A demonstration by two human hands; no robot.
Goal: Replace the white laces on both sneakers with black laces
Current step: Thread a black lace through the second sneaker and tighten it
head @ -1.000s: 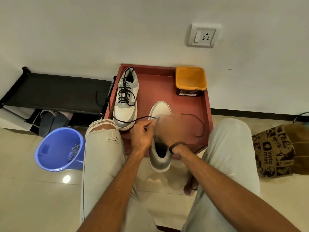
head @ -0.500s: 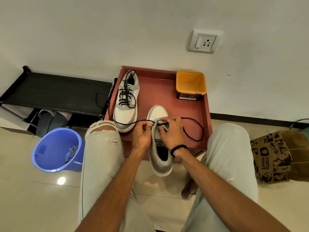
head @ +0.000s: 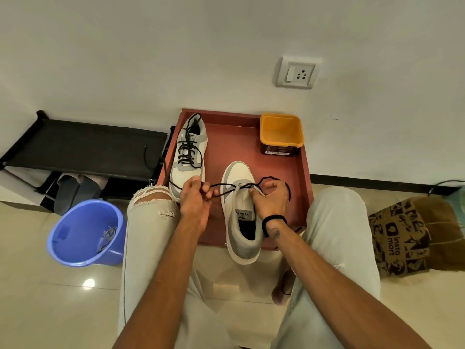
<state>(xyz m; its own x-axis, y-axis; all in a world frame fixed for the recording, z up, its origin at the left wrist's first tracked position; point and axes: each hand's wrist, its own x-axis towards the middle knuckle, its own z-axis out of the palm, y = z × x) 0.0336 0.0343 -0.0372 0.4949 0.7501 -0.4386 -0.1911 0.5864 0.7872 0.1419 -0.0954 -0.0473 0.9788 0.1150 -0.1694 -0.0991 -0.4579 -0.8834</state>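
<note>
hands (head: 234, 197) pinch black lace (head: 221, 191) across sneaker (head: 240, 210), seemingly overhanging tray edge (head: 214, 241).

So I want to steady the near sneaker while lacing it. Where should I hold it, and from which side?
Grip the near sneaker by its heel collar, coming from the person's side. The heel overhangs the red tray towards them, bare and open, while the black lace and both hands crowd the front eyelets.

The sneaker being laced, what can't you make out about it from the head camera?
- Near sneaker: eyelets beside the tongue are covered by the right hand.
- Black lace: its left end is buried in the left hand.
- Which eyelets it passes through: too small to tell.
</note>
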